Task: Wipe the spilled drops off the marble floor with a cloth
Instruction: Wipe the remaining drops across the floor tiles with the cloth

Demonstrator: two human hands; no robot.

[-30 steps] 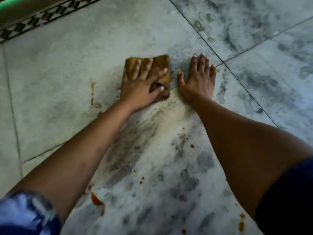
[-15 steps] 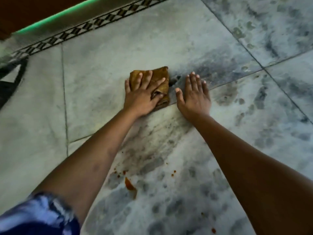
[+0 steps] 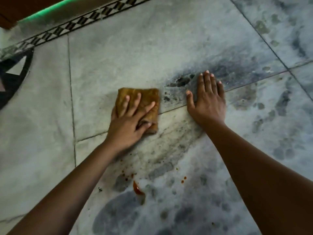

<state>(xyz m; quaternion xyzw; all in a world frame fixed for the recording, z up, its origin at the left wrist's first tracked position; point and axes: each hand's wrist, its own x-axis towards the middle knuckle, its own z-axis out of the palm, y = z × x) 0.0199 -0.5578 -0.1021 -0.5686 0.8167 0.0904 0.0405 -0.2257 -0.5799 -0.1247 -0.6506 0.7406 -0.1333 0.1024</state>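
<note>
A folded brown cloth (image 3: 145, 96) lies flat on the grey-white marble floor (image 3: 118, 61). My left hand (image 3: 128, 122) presses down on it with fingers spread over its top and the thumb curled around its near edge. My right hand (image 3: 207, 100) rests flat on the floor to the right of the cloth, fingers apart, holding nothing. Closer to me, an orange-red streak (image 3: 138, 189) and small red drops (image 3: 183, 179) mark the floor between my forearms. More tiny specks (image 3: 126, 175) sit just beyond the streak.
A black-and-white patterned border strip (image 3: 81, 21) runs along the far left, with a green-lit edge (image 3: 45, 12) behind it. A dark inlay shape (image 3: 13, 77) sits at the left edge. Tile joints cross under the hands.
The cloth and my left hand have slid left, away from my right hand, opening a gap between them. The view has shifted, so the border strip and dark inlay show more.
</note>
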